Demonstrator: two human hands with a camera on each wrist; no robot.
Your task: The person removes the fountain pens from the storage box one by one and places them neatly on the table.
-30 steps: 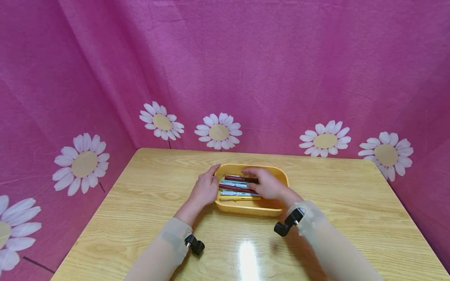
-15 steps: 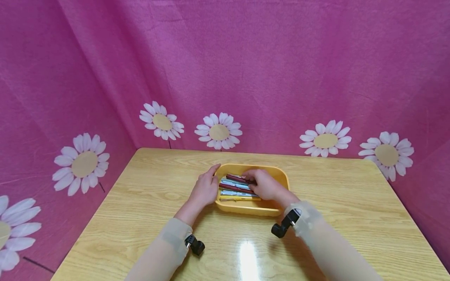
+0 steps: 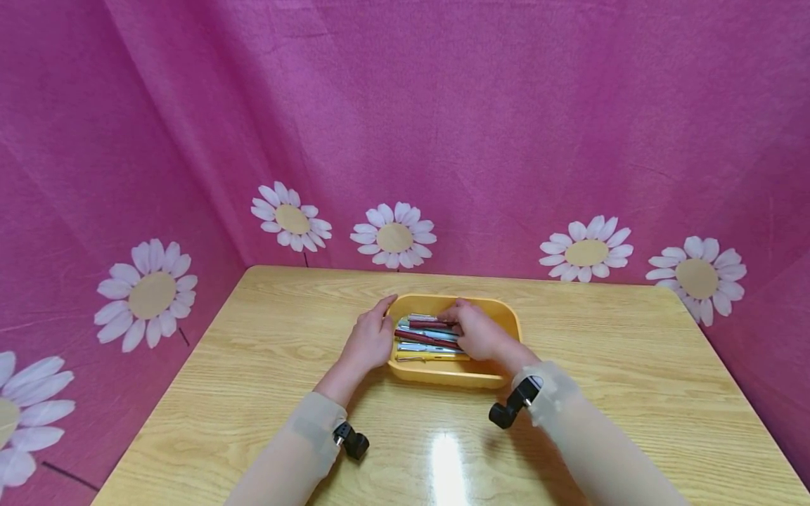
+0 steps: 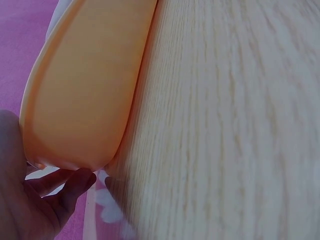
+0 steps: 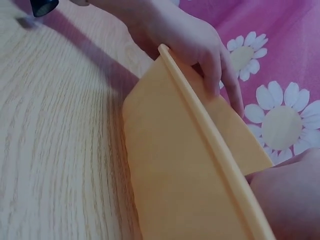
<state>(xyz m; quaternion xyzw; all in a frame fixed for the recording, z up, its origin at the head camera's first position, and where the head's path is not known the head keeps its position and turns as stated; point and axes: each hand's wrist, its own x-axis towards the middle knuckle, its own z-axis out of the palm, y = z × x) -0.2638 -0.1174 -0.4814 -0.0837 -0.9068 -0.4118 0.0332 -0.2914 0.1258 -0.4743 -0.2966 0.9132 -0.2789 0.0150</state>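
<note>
In the head view, a yellow-orange plastic bin (image 3: 452, 380) stands on the table, with several pens lying crosswise in its left half. My left hand (image 3: 370, 339) grips the bin's left end, fingers along its rim; the left wrist view has fingertips (image 4: 82, 181) against the bin's end wall. Inside the bin, my right hand (image 3: 479, 332) pinches the right end of a dark red pen (image 3: 430, 325) at the back. Nearer lie a second dark red pen (image 3: 420, 339), pale blue pens (image 3: 418, 347) and a yellow pen (image 3: 424, 356). The right fingertips are partly hidden.
The wooden table (image 3: 285, 309) extends around the bin, its surface glaring near the front. A pink curtain (image 3: 443, 140) with daisies borders the back and sides. Wrist cameras are strapped to both forearms.
My right hand has closed on the back dark red pen, tilted it and shifted it slightly forward. Pale pen parts now show behind it. My left hand has stayed at the bin's end.
</note>
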